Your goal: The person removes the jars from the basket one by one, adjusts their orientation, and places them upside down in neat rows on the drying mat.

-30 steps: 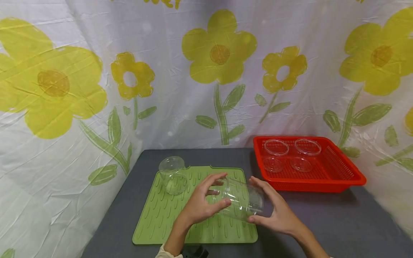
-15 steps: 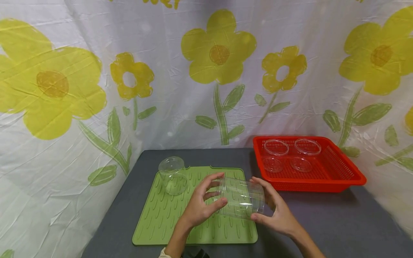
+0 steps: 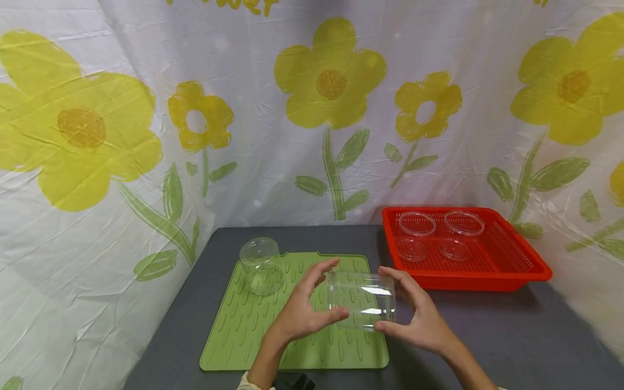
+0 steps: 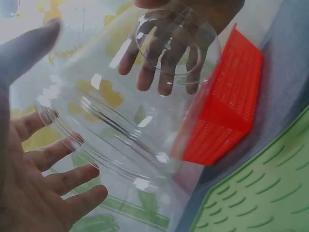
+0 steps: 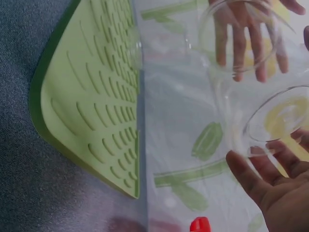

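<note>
Head view — both hands (image 3: 302, 314) grip the clear cup (image 3: 361, 300), now tipped level.

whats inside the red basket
Two clear round containers stand side by side at the back of the red basket. The basket floor in front of them looks bare, though its near wall hides the strip just behind it.

Two bare hands, the left hand (image 3: 297, 317) and the right hand (image 3: 423, 325), with bare forearms and no rings, watch or gloves. At 6 o'clock in the head view, a pale cream sleeve cuff (image 3: 246, 383) edges the left arm.
</note>
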`<state>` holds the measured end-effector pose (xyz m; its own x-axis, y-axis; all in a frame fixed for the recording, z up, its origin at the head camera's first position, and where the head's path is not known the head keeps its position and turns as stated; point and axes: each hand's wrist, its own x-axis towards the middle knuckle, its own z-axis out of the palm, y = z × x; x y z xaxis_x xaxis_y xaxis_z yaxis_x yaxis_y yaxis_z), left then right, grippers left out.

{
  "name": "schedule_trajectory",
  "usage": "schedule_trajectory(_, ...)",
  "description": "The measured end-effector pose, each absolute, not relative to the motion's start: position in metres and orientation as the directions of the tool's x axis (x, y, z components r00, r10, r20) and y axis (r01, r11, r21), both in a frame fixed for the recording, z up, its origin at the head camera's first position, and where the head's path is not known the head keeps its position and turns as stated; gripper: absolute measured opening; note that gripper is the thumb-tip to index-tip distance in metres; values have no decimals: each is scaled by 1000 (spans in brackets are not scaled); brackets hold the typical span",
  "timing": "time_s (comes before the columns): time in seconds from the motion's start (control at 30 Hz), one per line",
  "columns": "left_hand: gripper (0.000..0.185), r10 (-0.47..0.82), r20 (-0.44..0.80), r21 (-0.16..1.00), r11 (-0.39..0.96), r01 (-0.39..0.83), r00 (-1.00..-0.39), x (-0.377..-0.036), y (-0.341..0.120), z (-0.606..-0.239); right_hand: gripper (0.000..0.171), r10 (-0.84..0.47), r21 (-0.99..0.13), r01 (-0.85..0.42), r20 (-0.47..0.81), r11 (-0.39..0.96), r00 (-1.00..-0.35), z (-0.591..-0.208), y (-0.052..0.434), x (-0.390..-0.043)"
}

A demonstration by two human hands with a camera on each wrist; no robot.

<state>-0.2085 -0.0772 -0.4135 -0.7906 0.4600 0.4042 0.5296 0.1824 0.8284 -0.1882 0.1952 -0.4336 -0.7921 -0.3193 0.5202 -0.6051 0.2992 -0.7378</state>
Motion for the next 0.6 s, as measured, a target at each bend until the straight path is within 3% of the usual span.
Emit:
schedule_trajectory(0.23,109,522,340,746,357,562,-782,-202,-68,-401,96,-331,-641,-646,555,415,-763,-433,192,-189)
schedule_trajectory(0.47,114,576,405,484,523,701,-710,-202,-59,-403,97,-346,-602,-632,531,488,-773,-432,186,-188)
schedule_trajectory(0.6,115,598,382,375,597,709,-705,-200,-55,-406,98,-364,-568,-639,529,519,-767,-432,184,-188)
